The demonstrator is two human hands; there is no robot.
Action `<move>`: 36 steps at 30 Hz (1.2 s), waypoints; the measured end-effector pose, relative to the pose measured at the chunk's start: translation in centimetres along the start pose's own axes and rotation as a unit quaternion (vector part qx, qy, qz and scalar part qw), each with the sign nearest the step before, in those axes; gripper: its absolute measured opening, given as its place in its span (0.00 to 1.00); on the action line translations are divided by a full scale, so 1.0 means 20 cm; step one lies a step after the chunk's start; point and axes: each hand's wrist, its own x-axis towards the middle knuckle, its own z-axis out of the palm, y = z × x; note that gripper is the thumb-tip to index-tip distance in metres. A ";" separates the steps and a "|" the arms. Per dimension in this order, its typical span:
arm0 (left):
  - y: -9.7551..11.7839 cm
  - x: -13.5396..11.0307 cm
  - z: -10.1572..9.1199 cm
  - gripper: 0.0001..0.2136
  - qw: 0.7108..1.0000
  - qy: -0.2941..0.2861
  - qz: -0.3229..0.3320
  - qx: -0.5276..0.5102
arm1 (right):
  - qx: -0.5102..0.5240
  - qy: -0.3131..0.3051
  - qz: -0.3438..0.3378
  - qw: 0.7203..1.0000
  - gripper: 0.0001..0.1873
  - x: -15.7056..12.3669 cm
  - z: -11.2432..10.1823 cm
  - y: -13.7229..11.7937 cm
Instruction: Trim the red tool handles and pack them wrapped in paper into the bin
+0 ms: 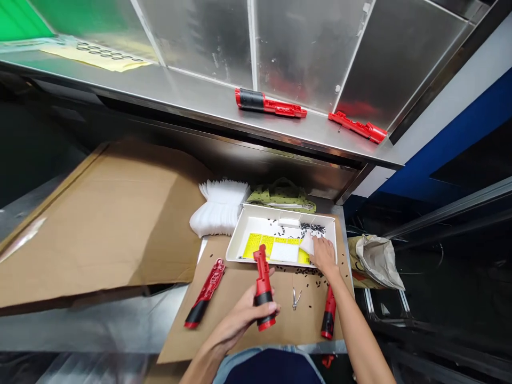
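Above cardboard [224, 285], the left hand [240, 314] grips a red plastic housing [263, 282].

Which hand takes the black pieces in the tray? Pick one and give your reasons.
Right, most likely. The right hand is already at the tray, touching a white sheet close to the black pieces. The left hand is farther off and grips a red part.

Five red plastic tool housings [206, 292]
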 end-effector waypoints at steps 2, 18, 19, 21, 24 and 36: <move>-0.01 0.01 0.01 0.29 0.999 -0.020 0.016 0.048 | 0.011 0.009 -0.012 1.000 0.29 -0.02 -0.03 0.03; 0.03 0.03 0.24 0.26 0.986 -0.159 -0.050 0.026 | -0.026 0.196 -0.191 0.961 0.25 -0.57 -0.16 -0.10; 0.03 0.03 0.25 0.30 0.988 -0.148 -0.037 0.019 | -0.022 0.199 -0.201 0.959 0.25 -0.58 -0.16 -0.10; 0.02 0.03 0.27 0.35 0.992 -0.125 -0.009 0.021 | -0.007 0.184 -0.255 0.949 0.25 -0.62 -0.15 -0.10; 0.04 0.01 0.28 0.39 0.993 -0.114 0.005 0.025 | -0.001 0.201 -0.287 0.937 0.23 -0.66 -0.15 -0.12; 0.03 0.02 0.26 0.23 0.862 -0.196 -0.296 -0.363 | -0.020 0.260 -0.205 0.943 0.24 -0.71 -0.23 -0.06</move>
